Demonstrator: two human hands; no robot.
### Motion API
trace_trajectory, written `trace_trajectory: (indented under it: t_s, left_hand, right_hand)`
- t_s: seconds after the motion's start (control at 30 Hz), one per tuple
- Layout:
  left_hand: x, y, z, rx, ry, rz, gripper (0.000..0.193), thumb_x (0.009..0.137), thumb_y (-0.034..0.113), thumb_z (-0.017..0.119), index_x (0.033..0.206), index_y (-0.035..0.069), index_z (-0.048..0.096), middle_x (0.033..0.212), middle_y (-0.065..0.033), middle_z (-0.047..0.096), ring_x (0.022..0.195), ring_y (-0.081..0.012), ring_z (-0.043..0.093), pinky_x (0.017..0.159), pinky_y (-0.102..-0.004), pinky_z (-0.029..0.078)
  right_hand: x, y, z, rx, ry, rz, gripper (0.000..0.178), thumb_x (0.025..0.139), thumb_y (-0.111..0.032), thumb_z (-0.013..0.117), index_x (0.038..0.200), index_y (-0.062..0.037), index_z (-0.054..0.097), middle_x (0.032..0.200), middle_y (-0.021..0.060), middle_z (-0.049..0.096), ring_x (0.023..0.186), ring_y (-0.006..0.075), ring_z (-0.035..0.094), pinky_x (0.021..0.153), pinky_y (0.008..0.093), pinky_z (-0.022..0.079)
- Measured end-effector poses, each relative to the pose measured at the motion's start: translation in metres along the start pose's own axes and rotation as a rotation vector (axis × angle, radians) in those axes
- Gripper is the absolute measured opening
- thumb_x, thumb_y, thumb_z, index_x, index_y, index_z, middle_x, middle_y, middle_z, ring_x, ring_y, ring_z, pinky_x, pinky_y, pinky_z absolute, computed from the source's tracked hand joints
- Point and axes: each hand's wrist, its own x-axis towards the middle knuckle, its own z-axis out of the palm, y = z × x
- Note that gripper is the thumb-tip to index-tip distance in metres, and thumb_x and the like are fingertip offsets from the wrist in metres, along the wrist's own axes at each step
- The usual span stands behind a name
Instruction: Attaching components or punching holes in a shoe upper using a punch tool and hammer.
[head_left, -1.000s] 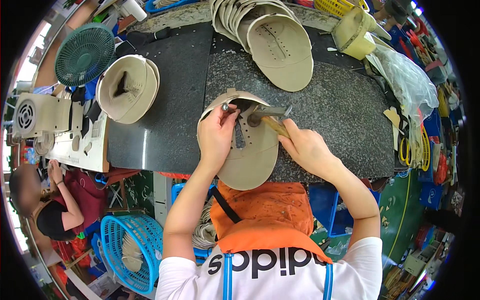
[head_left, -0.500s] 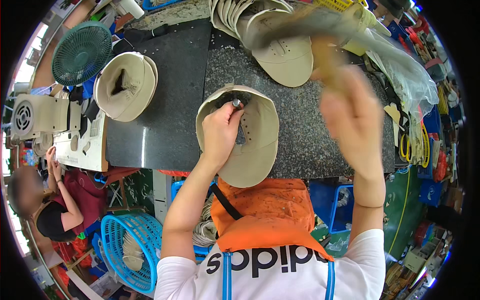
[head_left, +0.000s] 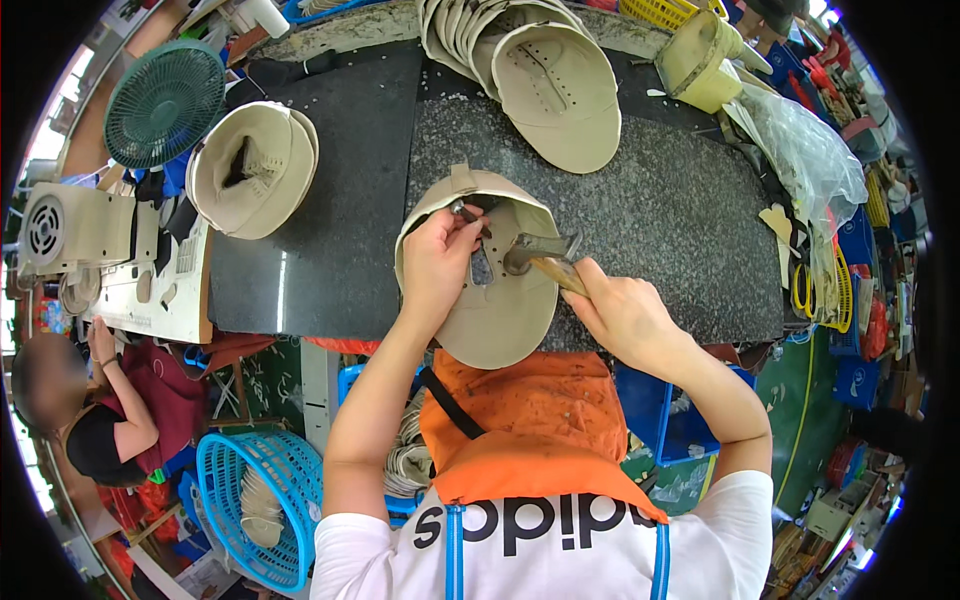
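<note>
A beige shoe upper [head_left: 500, 335] with rows of small holes lies on the dark stone slab near its front edge. My left hand [head_left: 435, 262] reaches over the upper and pinches a short metal punch [head_left: 468, 214] inside its opening. In my right hand [head_left: 632, 318] is a hammer [head_left: 545, 248] with a wooden handle, its metal head over the right side of the same upper, close to the punch. Whether the hammer touches anything, I cannot tell. Behind, a stack of similar uppers [head_left: 560, 110] leans together, and a nested bunch [head_left: 250, 170] sits at the left.
The stone slab [head_left: 660, 230] is strewn with tiny scraps. A yellowish container [head_left: 695, 65] and plastic bag [head_left: 800, 150] stand at right, with yellow-handled scissors [head_left: 803, 290]. At left are a green fan [head_left: 165, 105], a blue basket [head_left: 260, 510] and a seated person [head_left: 120, 400].
My right hand has swung the hammer down and left, from raised and blurred to just above the upper. The punch in my left hand now tilts more.
</note>
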Motion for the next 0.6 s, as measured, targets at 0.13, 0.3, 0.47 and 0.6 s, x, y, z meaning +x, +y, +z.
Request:
trace_trajectory:
  t_s: [0.13, 0.3, 0.47, 0.6]
  left_hand:
    - [0.001, -0.006, -0.001, 0.172, -0.022, 0.08, 0.013, 0.089, 0.001, 0.056, 0.1, -0.001, 0.062, 0.091, -0.0062, 0.068, 0.083, -0.0102, 0.064, 0.072, -0.0228, 0.052]
    - [-0.008, -0.001, 0.0, 0.49, 0.016, 0.253, 0.013, 0.087, 0.001, 0.058, 0.098, 0.001, 0.063, 0.081, -0.0078, 0.068, 0.073, -0.0107, 0.063, 0.066, -0.0251, 0.049]
    - [-0.009, 0.007, 0.006, 0.638, 0.013, 0.452, 0.013, 0.087, 0.001, 0.057, 0.099, 0.002, 0.063, 0.077, -0.0107, 0.065, 0.066, -0.013, 0.063, 0.062, -0.0263, 0.048]
    - [-0.003, -0.009, 0.0, 0.222, 0.001, 0.166, 0.011, 0.085, 0.003, 0.059, 0.096, 0.001, 0.062, 0.083, -0.0135, 0.067, 0.073, -0.0225, 0.066, 0.065, -0.0306, 0.049]
  right_hand:
    - [0.002, 0.002, -0.003, -0.016, -0.006, 0.004, 0.023, 0.092, -0.025, 0.053, 0.095, -0.0032, 0.044, 0.063, 0.0172, 0.059, 0.059, 0.0393, 0.06, 0.051, 0.0482, 0.047]
    - [0.012, -0.028, -0.074, 0.249, 0.236, -0.083, 0.022, 0.091, -0.023, 0.054, 0.095, -0.0026, 0.046, 0.067, 0.018, 0.059, 0.063, 0.0401, 0.06, 0.055, 0.048, 0.047]
    - [0.019, -0.02, -0.044, 0.065, 0.129, -0.047, 0.022, 0.092, -0.022, 0.052, 0.096, -0.0027, 0.043, 0.061, 0.0191, 0.058, 0.059, 0.0409, 0.059, 0.052, 0.0487, 0.046]
    - [-0.015, -0.001, -0.011, -0.028, 0.004, 0.044, 0.024, 0.092, -0.024, 0.051, 0.091, -0.0034, 0.04, 0.058, 0.0177, 0.057, 0.054, 0.039, 0.058, 0.049, 0.0489, 0.046]
